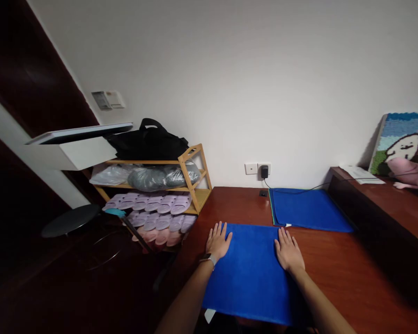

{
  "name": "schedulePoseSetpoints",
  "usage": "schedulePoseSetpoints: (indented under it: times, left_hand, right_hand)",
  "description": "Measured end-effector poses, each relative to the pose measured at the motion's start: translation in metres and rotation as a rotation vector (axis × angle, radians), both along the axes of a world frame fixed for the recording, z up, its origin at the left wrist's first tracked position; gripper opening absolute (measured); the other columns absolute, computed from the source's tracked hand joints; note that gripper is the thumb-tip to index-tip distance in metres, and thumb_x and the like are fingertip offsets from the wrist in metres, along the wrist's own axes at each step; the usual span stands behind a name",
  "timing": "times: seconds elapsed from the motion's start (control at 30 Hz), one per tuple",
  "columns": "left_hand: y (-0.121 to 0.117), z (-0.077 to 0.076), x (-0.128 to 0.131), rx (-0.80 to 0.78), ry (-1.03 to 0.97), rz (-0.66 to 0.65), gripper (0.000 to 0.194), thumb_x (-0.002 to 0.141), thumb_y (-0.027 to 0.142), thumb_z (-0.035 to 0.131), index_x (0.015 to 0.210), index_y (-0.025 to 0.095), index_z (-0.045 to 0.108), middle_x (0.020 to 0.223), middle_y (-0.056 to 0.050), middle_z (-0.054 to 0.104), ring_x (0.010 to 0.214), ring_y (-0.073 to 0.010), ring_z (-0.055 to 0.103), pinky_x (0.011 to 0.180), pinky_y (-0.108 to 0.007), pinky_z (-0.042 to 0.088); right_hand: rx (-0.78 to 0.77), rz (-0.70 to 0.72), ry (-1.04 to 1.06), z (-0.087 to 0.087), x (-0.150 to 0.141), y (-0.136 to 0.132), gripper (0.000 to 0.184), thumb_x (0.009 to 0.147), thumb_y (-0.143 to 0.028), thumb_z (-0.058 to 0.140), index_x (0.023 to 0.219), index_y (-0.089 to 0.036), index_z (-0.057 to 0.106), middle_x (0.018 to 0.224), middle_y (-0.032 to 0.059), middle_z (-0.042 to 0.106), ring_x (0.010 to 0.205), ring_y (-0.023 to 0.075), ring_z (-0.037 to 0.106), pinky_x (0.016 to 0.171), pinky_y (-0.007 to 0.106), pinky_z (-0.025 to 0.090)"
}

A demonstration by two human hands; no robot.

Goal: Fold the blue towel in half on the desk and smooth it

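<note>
A blue towel [251,273] lies flat on the dark red wooden table [334,278]. My left hand [218,242] rests flat on its far left corner with fingers stretched out. A watch band circles that wrist. My right hand [287,250] presses flat on the towel's far right corner, fingers spread. Neither hand holds anything. A second blue towel [308,209] lies farther back, near the wall.
A wooden shoe rack [195,178] with several pink slippers [153,213] and a black bag [148,141] stands at the left. A black charger [264,171] is plugged into the wall socket. A raised ledge [386,195] on the right carries a yarn picture [404,141].
</note>
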State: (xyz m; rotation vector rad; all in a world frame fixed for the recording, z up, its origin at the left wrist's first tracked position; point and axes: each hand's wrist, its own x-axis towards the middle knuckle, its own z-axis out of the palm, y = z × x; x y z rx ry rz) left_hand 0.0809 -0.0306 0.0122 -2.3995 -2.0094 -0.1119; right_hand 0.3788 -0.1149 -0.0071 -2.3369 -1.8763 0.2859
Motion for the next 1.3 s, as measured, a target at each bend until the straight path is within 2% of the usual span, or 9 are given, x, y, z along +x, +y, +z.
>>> schedulePoseSetpoints:
  times: [0.1, 0.2, 0.33, 0.47, 0.57, 0.77, 0.87, 1.07, 1.3]
  left_hand:
    - [0.001, 0.016, 0.008, -0.015, 0.021, -0.027, 0.067, 0.104, 0.053, 0.022, 0.159, 0.016, 0.034, 0.165, -0.012, 0.031, 0.154, -0.0268, 0.024, 0.126, -0.048, 0.017]
    - [-0.008, 0.026, 0.046, 0.069, -0.029, -0.13, 0.067, 0.106, 0.05, 0.016, 0.159, 0.014, 0.034, 0.165, -0.011, 0.033, 0.154, -0.0252, 0.024, 0.127, -0.046, 0.016]
    - [-0.041, 0.009, 0.131, 0.07, -0.147, -0.399, 0.066, 0.107, 0.05, 0.01, 0.16, 0.017, 0.03, 0.165, -0.007, 0.033, 0.155, -0.021, 0.023, 0.127, -0.042, 0.018]
    - [-0.066, -0.014, 0.175, 0.01, -0.207, -0.442, 0.065, 0.107, 0.05, 0.008, 0.16, 0.02, 0.03, 0.165, -0.005, 0.033, 0.155, -0.0201, 0.023, 0.128, -0.043, 0.018]
    - [-0.066, -0.017, 0.15, 0.012, -0.202, -0.416, 0.065, 0.106, 0.053, 0.012, 0.161, 0.022, 0.029, 0.166, -0.005, 0.031, 0.155, -0.0217, 0.022, 0.127, -0.046, 0.018]
    - [-0.06, -0.007, 0.028, 0.026, -0.102, -0.157, 0.07, 0.105, 0.06, 0.018, 0.16, 0.02, 0.03, 0.167, -0.008, 0.028, 0.155, -0.0237, 0.023, 0.126, -0.047, 0.02]
    - [-0.062, -0.01, -0.011, 0.055, -0.067, -0.07, 0.071, 0.104, 0.06, 0.02, 0.161, 0.017, 0.029, 0.167, -0.009, 0.028, 0.155, -0.0243, 0.022, 0.126, -0.046, 0.022]
    - [-0.066, -0.014, -0.016, 0.107, -0.1, -0.029, 0.071, 0.104, 0.059, 0.021, 0.16, 0.018, 0.03, 0.167, -0.01, 0.028, 0.155, -0.025, 0.023, 0.125, -0.046, 0.025]
    - [-0.071, -0.002, -0.013, 0.064, -0.107, -0.027, 0.07, 0.104, 0.055, 0.023, 0.159, 0.013, 0.034, 0.166, -0.012, 0.028, 0.155, -0.0242, 0.022, 0.126, -0.044, 0.022]
  right_hand:
    - [-0.003, -0.002, 0.015, 0.004, -0.001, -0.001, 0.068, 0.103, -0.043, 0.014, 0.162, -0.01, 0.016, 0.17, 0.0041, 0.013, 0.157, 0.0195, 0.011, 0.127, 0.039, 0.007]
    - [-0.001, -0.006, 0.031, 0.007, -0.001, -0.001, 0.067, 0.103, -0.043, 0.014, 0.162, -0.011, 0.016, 0.17, 0.0036, 0.013, 0.157, 0.0196, 0.011, 0.126, 0.038, 0.007]
    - [-0.01, 0.009, 0.021, 0.005, 0.001, -0.002, 0.067, 0.103, -0.041, 0.014, 0.162, -0.01, 0.016, 0.17, 0.0054, 0.013, 0.157, 0.0205, 0.01, 0.126, 0.039, 0.006]
    - [-0.011, 0.045, 0.01, 0.001, 0.004, -0.003, 0.065, 0.102, -0.036, 0.015, 0.162, -0.01, 0.016, 0.17, 0.0066, 0.012, 0.157, 0.021, 0.007, 0.126, 0.039, 0.004]
    - [-0.002, 0.034, 0.007, 0.0, 0.003, -0.002, 0.066, 0.103, -0.039, 0.013, 0.162, -0.009, 0.016, 0.17, 0.0063, 0.012, 0.157, 0.0214, 0.009, 0.126, 0.039, 0.005]
    - [0.013, 0.005, 0.025, -0.001, 0.001, -0.001, 0.068, 0.102, -0.043, 0.014, 0.162, -0.01, 0.017, 0.17, 0.0058, 0.015, 0.157, 0.0207, 0.012, 0.126, 0.04, 0.008]
    - [0.022, 0.009, 0.009, -0.005, 0.002, -0.002, 0.068, 0.102, -0.043, 0.014, 0.161, -0.009, 0.017, 0.17, 0.0062, 0.016, 0.157, 0.0208, 0.012, 0.126, 0.04, 0.007]
    - [0.042, 0.007, -0.014, -0.012, 0.002, 0.0, 0.069, 0.102, -0.044, 0.015, 0.162, -0.01, 0.019, 0.169, 0.0071, 0.018, 0.156, 0.0204, 0.013, 0.126, 0.04, 0.008]
    - [-0.012, -0.006, 0.012, 0.004, 0.001, -0.013, 0.068, 0.103, -0.044, 0.014, 0.162, -0.01, 0.018, 0.17, 0.0056, 0.016, 0.156, 0.0208, 0.013, 0.126, 0.039, 0.012]
